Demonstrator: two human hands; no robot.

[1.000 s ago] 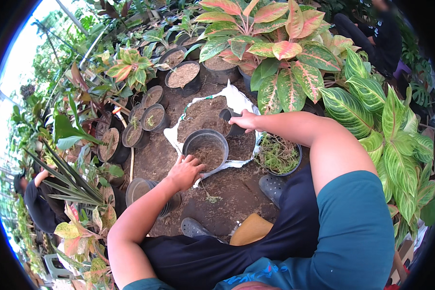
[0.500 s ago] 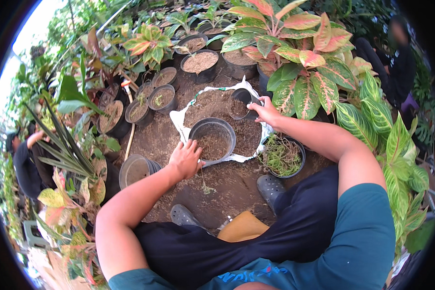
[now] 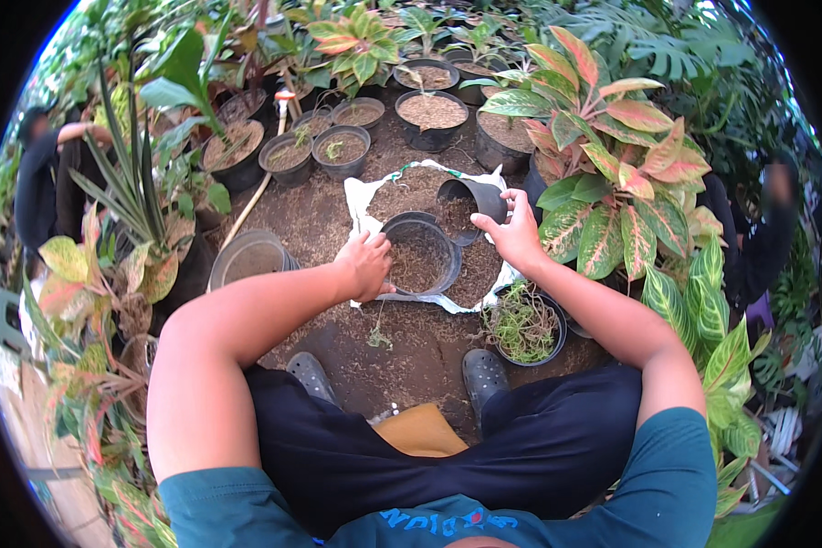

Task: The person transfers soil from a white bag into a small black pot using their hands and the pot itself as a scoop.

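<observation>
Black small pot (image 3: 490, 200) tilted, mouth leftward, beside larger pot (image 3: 448, 265); right hand (image 3: 517, 230) grasps its base end. Left hand (image 3: 367, 265) has fingers clasped on larger pot's left rim. Both over soil-covered white sack (image 3: 363, 199).

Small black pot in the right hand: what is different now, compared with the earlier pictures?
The right hand has brought the small black pot closer to the large black pot, its tilted mouth now by that pot's rim, soil visible inside. The camera view shifted too. Nothing was newly grasped or released; the left hand stays at the large pot's left rim.
</observation>
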